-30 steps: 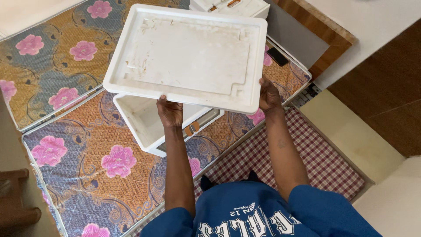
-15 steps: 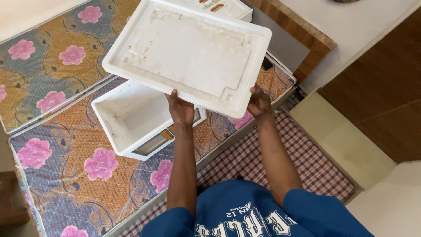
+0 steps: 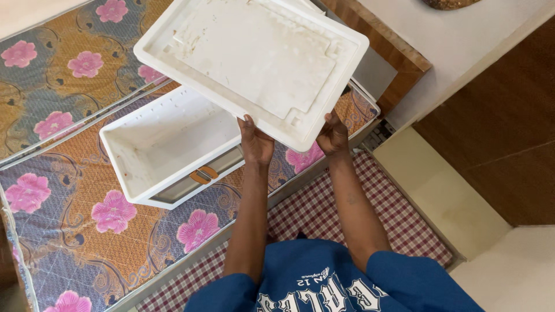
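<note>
Item 1, mattress (image 3: 69, 242): floral, orange and blue with pink flowers, filling the view from nine to seven o'clock. A second one of the same print lies beside it at ten o'clock.

Item 2, box (image 3: 167, 147): white foam, open, nothing visible inside, resting on the mattress just left of centre. A small orange tag shows on its near wall. It stands uncovered.

Item 3, your left hand (image 3: 256, 141): at centre, fingers closed over the near edge of the lid, thumb side up, gripping it from below.

Item 4, lid (image 3: 251, 63): white foam, flat, rimmed, with a raised inner panel and some brown staining. You hold it tilted in the air at twelve o'clock, its left part overhanging the far right corner of the box, not seated on it.

Item 5, your right hand (image 3: 333, 134): just right of centre, likewise clamped on the lid's near edge, close beside the left.

Item 6, checked cloth (image 3: 324, 214): red and white, at five o'clock, under your arms.

Item 7, wooden frame (image 3: 381, 46): at one o'clock, with pale floor beyond.

Status, judged: lid and box are apart and the lid is fully lifted; whether it goes on or gets set aside remains undone.
</note>
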